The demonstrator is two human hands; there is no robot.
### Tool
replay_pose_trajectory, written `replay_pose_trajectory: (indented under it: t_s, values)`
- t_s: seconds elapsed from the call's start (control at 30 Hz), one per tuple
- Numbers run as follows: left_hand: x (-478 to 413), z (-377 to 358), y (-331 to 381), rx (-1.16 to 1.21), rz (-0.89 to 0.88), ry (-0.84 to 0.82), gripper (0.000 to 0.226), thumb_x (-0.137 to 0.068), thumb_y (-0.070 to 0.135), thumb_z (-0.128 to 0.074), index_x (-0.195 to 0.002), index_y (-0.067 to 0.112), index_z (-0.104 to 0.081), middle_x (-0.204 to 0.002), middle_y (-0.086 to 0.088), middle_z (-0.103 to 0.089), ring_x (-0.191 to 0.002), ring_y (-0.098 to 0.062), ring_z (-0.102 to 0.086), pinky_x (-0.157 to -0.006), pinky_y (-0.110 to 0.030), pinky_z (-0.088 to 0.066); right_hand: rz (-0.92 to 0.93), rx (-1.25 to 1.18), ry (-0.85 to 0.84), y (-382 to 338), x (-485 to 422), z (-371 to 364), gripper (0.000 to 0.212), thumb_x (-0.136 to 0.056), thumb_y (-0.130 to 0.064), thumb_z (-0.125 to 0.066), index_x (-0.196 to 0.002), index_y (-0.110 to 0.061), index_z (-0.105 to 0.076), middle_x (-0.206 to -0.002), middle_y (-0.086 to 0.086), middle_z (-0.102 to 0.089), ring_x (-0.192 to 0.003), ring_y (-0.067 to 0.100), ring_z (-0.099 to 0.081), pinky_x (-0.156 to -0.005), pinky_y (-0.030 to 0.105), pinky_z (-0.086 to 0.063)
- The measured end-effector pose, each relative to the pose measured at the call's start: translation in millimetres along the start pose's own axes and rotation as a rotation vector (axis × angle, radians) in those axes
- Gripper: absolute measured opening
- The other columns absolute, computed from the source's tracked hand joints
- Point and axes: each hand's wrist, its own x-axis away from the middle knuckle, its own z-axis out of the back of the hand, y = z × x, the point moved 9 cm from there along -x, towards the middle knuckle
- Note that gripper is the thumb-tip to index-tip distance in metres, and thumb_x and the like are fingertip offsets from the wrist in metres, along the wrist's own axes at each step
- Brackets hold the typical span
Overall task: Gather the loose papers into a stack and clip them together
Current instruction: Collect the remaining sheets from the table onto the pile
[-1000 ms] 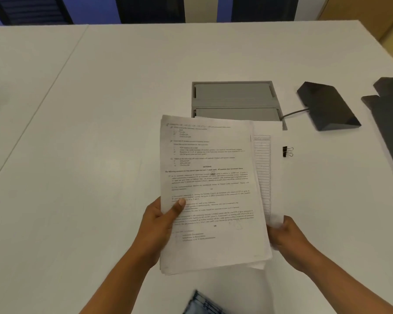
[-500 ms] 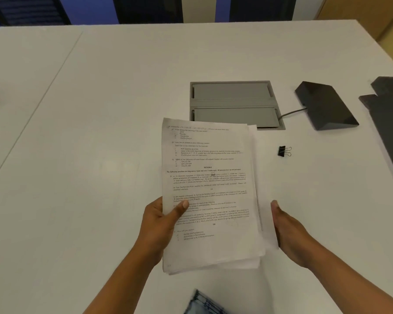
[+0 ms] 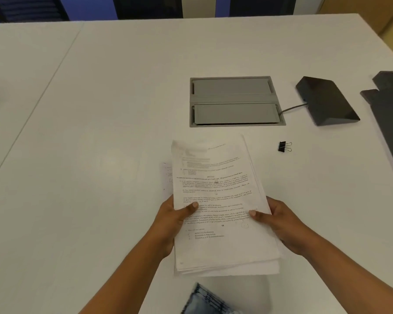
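The papers lie on the table, binder clip to their right.

White printed paper sheets carry lines of black text, a black binder clip with silver wire handles lies on the white table, beside a grey recessed panel and a dark grey wedge-shaped box.

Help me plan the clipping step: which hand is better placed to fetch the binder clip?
Probably the right hand. The binder clip lies on the table to the right of the paper stack, on that hand's side. The left hand already grips the stack's left edge and could keep holding it.
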Motion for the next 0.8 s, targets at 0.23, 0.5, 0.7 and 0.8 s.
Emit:
replay_pose_trajectory:
  t_s: [0.23, 0.5, 0.7, 0.8]
  values:
    - [2, -6, 25, -0.104, -0.273, 0.127, 0.028, -0.088, 0.000, -0.069, -0.111, 0.016, -0.073, -0.108, -0.001, -0.078, -0.101, -0.022, -0.073, -0.089, -0.042, -0.060, 0.204, 0.015, 0.191, -19, 3, 11, 0.041, -0.084, -0.008, -0.070, -0.124, -0.013, -0.066, -0.119, 0.002, -0.075, -0.112, 0.022, -0.069, -0.091, 0.033, -0.057]
    - [14, -18, 39, -0.299, -0.512, 0.171, 0.047, -0.082, 0.001, -0.077, -0.096, 0.042, -0.058, -0.083, 0.040, -0.068, -0.086, 0.015, -0.065, -0.072, -0.009, -0.055, 0.289, 0.141, 0.303, -20, 4, 17, 0.043, -0.086, -0.007, -0.073, -0.125, -0.020, -0.063, -0.116, 0.001, -0.074, -0.108, 0.015, -0.070, -0.089, 0.030, -0.056]
    - [13, -13, 25, -0.309, -0.500, 0.166, 0.039, -0.089, 0.005, -0.069, -0.102, 0.040, -0.058, -0.087, 0.035, -0.070, -0.089, 0.011, -0.066, -0.072, -0.009, -0.054, 0.242, 0.260, 0.281, -3, 2, 18, 0.043, -0.089, -0.011, -0.070, -0.130, -0.017, -0.059, -0.115, 0.000, -0.073, -0.104, 0.012, -0.069, -0.089, 0.030, -0.056]
    - [9, -10, 19, -0.285, -0.447, 0.171, 0.026, -0.090, 0.014, -0.069, -0.100, 0.037, -0.062, -0.091, 0.013, -0.072, -0.089, -0.007, -0.068, -0.071, -0.016, -0.057, 0.209, 0.324, 0.347, 4, 3, 26, 0.028, -0.092, -0.025, -0.066, -0.115, -0.010, -0.065, -0.081, 0.011, -0.068, -0.072, 0.016, -0.061, -0.072, 0.032, -0.050]
